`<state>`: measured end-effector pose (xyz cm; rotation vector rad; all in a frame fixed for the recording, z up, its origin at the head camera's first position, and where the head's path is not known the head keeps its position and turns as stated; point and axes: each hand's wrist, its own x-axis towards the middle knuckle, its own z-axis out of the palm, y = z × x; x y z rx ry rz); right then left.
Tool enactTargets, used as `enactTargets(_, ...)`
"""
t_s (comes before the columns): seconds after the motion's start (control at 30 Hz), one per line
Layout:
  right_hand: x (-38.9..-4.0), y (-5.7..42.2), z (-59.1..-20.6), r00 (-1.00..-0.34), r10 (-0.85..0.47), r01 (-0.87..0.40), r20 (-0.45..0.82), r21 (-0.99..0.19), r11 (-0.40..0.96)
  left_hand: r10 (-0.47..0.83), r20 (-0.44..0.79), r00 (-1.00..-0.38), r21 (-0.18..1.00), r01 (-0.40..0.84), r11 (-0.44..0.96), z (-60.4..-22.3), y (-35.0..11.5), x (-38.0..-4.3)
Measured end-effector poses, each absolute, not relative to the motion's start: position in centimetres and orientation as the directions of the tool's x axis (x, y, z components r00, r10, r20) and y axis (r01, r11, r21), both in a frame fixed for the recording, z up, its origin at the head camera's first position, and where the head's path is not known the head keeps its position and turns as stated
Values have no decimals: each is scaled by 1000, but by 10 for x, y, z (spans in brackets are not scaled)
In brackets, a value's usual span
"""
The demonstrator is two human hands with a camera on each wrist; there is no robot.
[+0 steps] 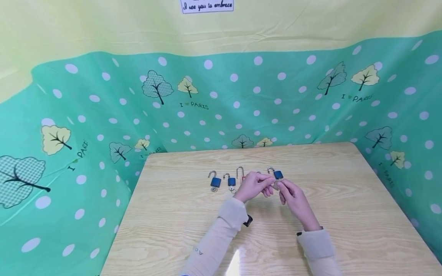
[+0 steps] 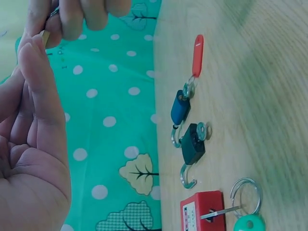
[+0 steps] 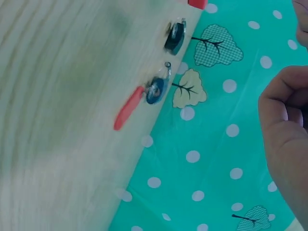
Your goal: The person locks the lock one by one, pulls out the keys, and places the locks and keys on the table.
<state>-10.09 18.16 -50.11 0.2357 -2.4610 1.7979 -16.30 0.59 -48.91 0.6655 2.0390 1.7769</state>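
Observation:
My left hand (image 1: 253, 186) and right hand (image 1: 293, 197) meet above the table, both pinching a small brass-coloured metal piece (image 2: 45, 37). Fingers cover most of it, so its kind is unclear. In the left wrist view, the left hand (image 2: 36, 130) has its thumb and forefinger together on the piece, with the right hand's fingers (image 2: 72, 21) above. Beyond the hands lies an unlocked blue padlock (image 1: 278, 174) with a red tag (image 2: 198, 55). Beside it lie a black padlock (image 2: 193, 144) and a red padlock (image 2: 204, 211), its key on a ring with a green tag (image 2: 249, 223).
Two more unlocked blue padlocks lie to the left, one padlock (image 1: 215, 182) outermost and another padlock (image 1: 231, 181) beside it. They stand in a row on the wooden table (image 1: 165, 230). A green dotted curtain (image 1: 193, 126) surrounds the table's back and sides.

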Motion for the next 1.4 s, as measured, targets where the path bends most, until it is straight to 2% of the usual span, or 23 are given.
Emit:
enactTargets(0.4,-99,183,-488,-983,-140,-153,116,-944,292,593,60,-803,989,127,72,-486,2,-161)
enactTargets(0.5,-99,183,-488,-988,-133,-113,81,-959,261,599,77,-797,963,214,161,-484,3,-161)
enactTargets(0.63,-99,180,-487,-994,-96,-69,52,-982,173,603,131,-787,865,388,319,-482,7,-159)
enactTargets(0.8,-98,175,-485,-996,-72,-54,47,-994,92,548,235,-803,780,492,387,-485,12,-153)
enactTargets(1.1,-97,168,-481,-998,-3,67,-67,-997,43,407,315,-857,767,482,423,-495,20,-146)
enactTargets(1.4,-96,164,-479,-988,33,152,-151,-988,15,393,256,-883,787,427,445,-496,24,-146)
